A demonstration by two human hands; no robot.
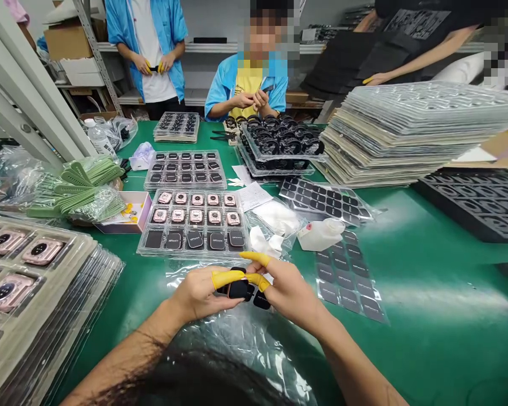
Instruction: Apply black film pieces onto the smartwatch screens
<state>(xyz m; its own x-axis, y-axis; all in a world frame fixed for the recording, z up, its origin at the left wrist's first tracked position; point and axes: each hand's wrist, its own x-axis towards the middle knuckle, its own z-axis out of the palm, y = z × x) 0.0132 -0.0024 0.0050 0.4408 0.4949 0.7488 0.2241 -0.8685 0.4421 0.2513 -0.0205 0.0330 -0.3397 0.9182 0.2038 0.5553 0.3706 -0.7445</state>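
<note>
A smartwatch case [238, 289] with a black screen and a pinkish rim is held by my left hand [195, 293], with the thumb across its upper edge. At the case's upper right edge, the thumb of my right hand [294, 290] grips in a pinch, while a finger above it points left. Yellow finger cots cover these fingertips. Beneath the hands lie black square stickers [261, 300] on clear plastic film [241, 338]. Just beyond is a clear tray [195, 255] with rows of pink watch cases and black square pieces.
Left, stacked trays [105, 282] hold more watch cases, near green straps [84, 186]. Sticker sheets [347, 270] and a white bottle [320, 234] lie right. Behind are black-strap trays [279, 141] and a tall tray stack [402, 141]. Co-workers [254, 84] occupy the far side.
</note>
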